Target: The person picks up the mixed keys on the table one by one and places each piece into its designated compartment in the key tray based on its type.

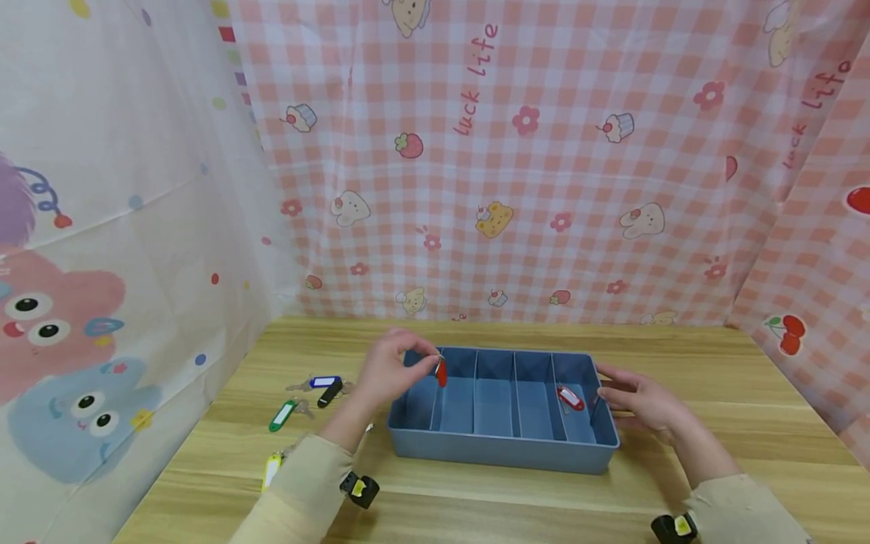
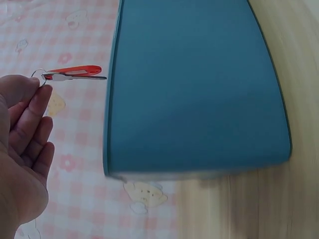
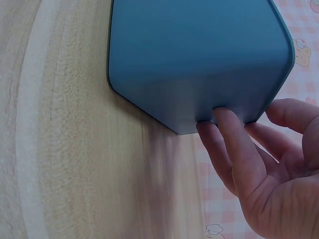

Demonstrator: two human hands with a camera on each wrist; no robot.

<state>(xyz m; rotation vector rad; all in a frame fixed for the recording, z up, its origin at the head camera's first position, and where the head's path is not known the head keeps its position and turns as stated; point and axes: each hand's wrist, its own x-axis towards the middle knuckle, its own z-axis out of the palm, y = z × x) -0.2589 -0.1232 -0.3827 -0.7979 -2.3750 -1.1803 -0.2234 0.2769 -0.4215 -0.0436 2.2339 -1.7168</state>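
Observation:
My left hand [image 1: 394, 366] pinches the metal ring of a key with a red key tag [image 1: 442, 372] between thumb and fingertips. In the left wrist view, the tag and the key [image 2: 75, 76] hang from that ring. They are above the left end of a blue-grey divided box [image 1: 503, 448], near its first divider. My right hand [image 1: 642, 400] holds the box's right end, with fingertips on the outer wall and the thumb at the rim. A red key tag with a white label [image 1: 570, 397] lies in the rightmost compartment.
Left of the box lie keys with a blue tag [image 1: 325, 382], a black tag [image 1: 330, 393], a green tag [image 1: 282, 415] and a yellow tag [image 1: 272, 470], the last partly beside my left sleeve. Patterned cloth [image 1: 516, 174] hangs behind the wooden table [image 1: 476, 499] and along its sides.

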